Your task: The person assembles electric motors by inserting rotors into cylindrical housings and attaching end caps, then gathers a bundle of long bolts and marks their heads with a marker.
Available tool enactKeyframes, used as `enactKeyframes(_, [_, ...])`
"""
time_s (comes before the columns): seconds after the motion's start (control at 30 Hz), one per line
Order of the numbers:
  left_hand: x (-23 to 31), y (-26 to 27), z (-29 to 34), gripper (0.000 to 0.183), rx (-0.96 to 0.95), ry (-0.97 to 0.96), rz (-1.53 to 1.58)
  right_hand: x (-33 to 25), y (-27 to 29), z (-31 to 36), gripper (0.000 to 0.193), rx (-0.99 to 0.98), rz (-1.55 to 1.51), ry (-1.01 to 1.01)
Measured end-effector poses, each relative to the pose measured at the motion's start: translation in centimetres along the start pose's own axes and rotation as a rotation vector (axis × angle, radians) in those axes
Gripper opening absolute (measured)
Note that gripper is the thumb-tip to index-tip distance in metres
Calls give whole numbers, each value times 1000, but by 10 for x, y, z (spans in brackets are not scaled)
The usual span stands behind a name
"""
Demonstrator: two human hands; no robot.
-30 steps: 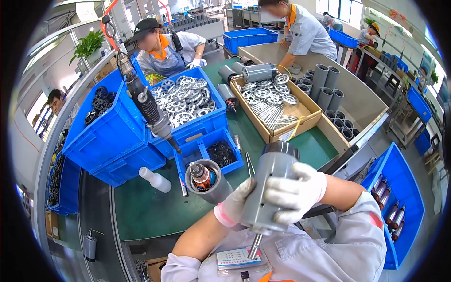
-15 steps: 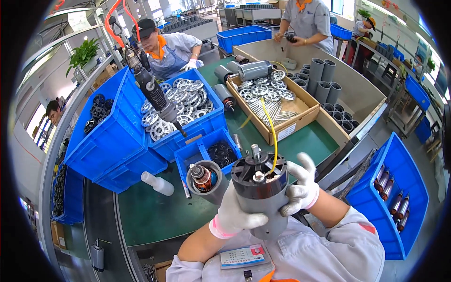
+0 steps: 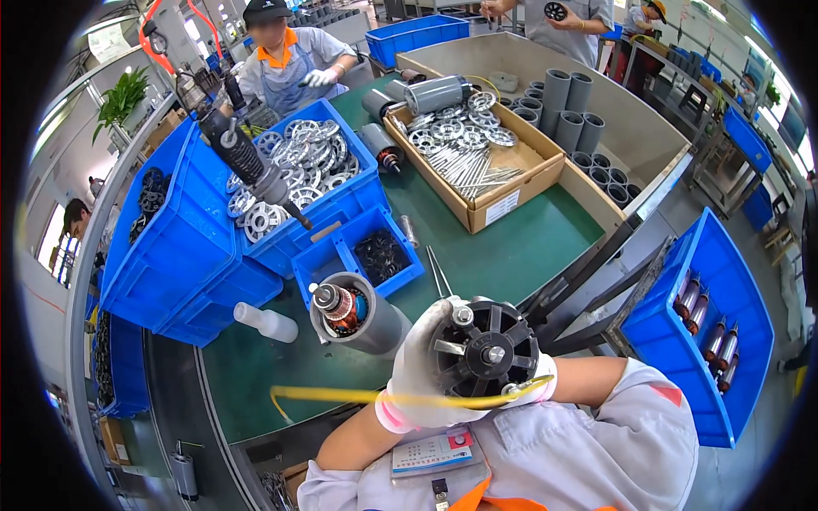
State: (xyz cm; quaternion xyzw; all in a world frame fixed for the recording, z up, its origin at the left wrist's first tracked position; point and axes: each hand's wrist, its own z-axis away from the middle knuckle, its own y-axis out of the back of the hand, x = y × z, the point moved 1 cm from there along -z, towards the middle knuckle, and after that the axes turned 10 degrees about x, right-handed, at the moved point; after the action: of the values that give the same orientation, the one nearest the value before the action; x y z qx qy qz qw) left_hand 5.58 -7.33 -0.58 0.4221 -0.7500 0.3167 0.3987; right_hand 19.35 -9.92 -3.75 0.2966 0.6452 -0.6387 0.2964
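Note:
Both my hands are at a grey motor [image 3: 487, 356], whose black slotted end cap faces up, showing a shaft in the middle and bolt heads at the rim. My left hand [image 3: 416, 368], white-gloved, wraps its left side. My right hand [image 3: 543, 375] is at its right, the fingers mostly hidden behind the cap. A yellow wire [image 3: 362, 394] runs from the cap's near edge leftward across my left wrist. Two thin metal rods [image 3: 438, 272] show just beyond my left hand; whether it holds them is unclear. Close on the left, a grey motor housing [image 3: 375, 328] contains a copper-wound armature [image 3: 339, 308].
A white bottle [image 3: 266, 322] lies on the green table [image 3: 247, 383]. Blue bins [image 3: 319, 230] of metal end covers, a small divided blue bin, a cardboard box [image 3: 503, 204] of rods, and a hanging screwdriver [image 3: 243, 157] surround it. Armatures lie in a blue bin [image 3: 741, 341] at right.
The motor has turned and tilted, so its cap faces me more squarely. Its yellow wire has swung from the far side to the near left. Two rods have come into sight.

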Motion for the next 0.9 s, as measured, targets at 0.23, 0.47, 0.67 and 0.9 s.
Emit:
enactKeyframes(0.23, [3, -6, -13, 98, -104, -108, 0, 0, 23, 1, 62, -199, 419, 237])
enactKeyframes(0.47, [-10, -1, 11, 106, 13, 44, -82, 0, 25, 4, 111, -100, 464, 43])
enactKeyframes(0.67, [-10, 1, 19, 107, 91, 268, 44, -17, 2, 4, 118, -123, 408, -56])
enactKeyframes(0.9, [-2, 10, 27, 107, 211, 481, 173, -17, -14, 2, 117, -146, 424, -103])
